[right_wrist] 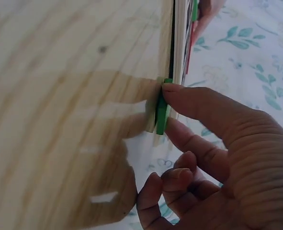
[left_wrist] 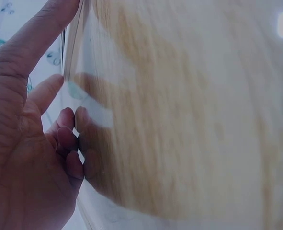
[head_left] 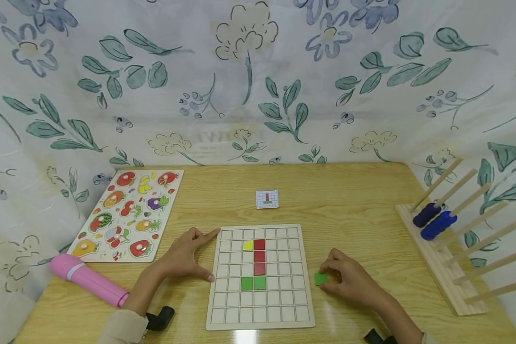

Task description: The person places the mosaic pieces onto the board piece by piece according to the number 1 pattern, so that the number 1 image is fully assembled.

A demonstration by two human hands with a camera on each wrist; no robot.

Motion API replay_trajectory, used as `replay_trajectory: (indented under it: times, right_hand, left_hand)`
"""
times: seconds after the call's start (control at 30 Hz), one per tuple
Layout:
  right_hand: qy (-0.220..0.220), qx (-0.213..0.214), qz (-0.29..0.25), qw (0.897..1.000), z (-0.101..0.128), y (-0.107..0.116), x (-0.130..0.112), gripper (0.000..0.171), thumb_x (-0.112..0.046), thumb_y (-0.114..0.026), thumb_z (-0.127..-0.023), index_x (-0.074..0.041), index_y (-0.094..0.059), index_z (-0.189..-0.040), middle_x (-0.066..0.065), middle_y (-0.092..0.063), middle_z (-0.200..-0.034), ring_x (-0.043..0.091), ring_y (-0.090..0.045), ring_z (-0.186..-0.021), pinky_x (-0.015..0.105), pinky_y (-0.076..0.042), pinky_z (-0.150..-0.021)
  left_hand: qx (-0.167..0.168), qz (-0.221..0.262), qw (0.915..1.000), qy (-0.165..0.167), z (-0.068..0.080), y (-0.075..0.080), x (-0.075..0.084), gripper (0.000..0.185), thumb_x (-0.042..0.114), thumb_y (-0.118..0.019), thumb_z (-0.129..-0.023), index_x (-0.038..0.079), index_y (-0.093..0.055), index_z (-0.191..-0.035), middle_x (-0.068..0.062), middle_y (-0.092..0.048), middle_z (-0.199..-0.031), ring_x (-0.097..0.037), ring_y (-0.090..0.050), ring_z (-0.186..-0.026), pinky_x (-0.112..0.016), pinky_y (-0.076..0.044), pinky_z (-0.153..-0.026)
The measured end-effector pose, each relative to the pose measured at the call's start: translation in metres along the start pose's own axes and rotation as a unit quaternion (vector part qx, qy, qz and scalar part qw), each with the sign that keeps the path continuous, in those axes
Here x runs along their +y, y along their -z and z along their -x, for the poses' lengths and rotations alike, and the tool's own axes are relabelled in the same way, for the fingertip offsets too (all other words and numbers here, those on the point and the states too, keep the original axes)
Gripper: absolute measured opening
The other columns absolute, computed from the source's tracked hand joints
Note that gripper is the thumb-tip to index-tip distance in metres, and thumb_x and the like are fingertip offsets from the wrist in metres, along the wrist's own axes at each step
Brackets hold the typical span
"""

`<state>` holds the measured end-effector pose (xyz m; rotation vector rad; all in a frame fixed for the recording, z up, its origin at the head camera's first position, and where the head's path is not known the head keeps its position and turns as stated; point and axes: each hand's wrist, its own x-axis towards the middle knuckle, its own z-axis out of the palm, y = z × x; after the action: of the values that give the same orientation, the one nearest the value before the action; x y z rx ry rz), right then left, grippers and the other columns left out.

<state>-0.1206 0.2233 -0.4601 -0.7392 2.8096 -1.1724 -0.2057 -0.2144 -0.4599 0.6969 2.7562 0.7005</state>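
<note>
A wooden grid board (head_left: 260, 306) lies flat in the middle of the table. In its cells sit one yellow tile (head_left: 248, 245), a column of red tiles (head_left: 259, 256) and two green tiles (head_left: 252, 283). My left hand (head_left: 211, 254) rests against the board's left edge, index finger stretched toward the top-left corner and thumb touching the side. In the left wrist view the left hand (left_wrist: 60, 52) shows those two digits extended and the others curled. Right of the board, my right hand (head_left: 327, 278) pinches a loose green tile (head_left: 320, 278) that lies on the table. The right wrist view shows that green tile (right_wrist: 161, 108) between thumb and index finger.
A small pattern card (head_left: 267, 199) lies behind the board. A fruit peg puzzle (head_left: 126, 215) and a pink cylinder (head_left: 88, 279) sit at the left. At the right stands a wooden rod rack (head_left: 438, 267) with blue rings (head_left: 438, 224). Floral cloth walls surround the table (head_left: 348, 210).
</note>
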Motion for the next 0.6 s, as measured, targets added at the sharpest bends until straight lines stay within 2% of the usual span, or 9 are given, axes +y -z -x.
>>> replay_trajectory:
  times: [0.37,0.6]
  right_hand:
    - [0.003,0.01,0.026,1.0,-0.006,0.001,-0.012,0.021,-0.012,-0.086,-0.073,-0.015,-0.073,-0.089,-0.009,-0.044,-0.085,0.001,-0.041,-0.075,0.019,-0.04,-0.065]
    - [-0.001,0.009,-0.003,1.0,-0.011,0.002,-0.024,0.02,-0.012,-0.086,-0.075,-0.014,-0.073,-0.09,-0.006,-0.044,-0.085,0.001,-0.041,-0.071,0.019,-0.04,-0.06]
  left_hand:
    - [-0.008,0.002,1.0,0.004,0.0,0.0,-0.001,0.116,0.066,-0.087,-0.055,0.028,-0.039,-0.154,-0.001,-0.038,-0.098,-0.015,-0.032,-0.082,-0.03,-0.027,-0.072]
    - [-0.007,0.002,1.0,0.003,0.0,0.001,0.0,0.117,0.067,-0.086,-0.054,0.029,-0.038,-0.154,0.001,-0.038,-0.098,-0.015,-0.033,-0.083,-0.03,-0.028,-0.073]
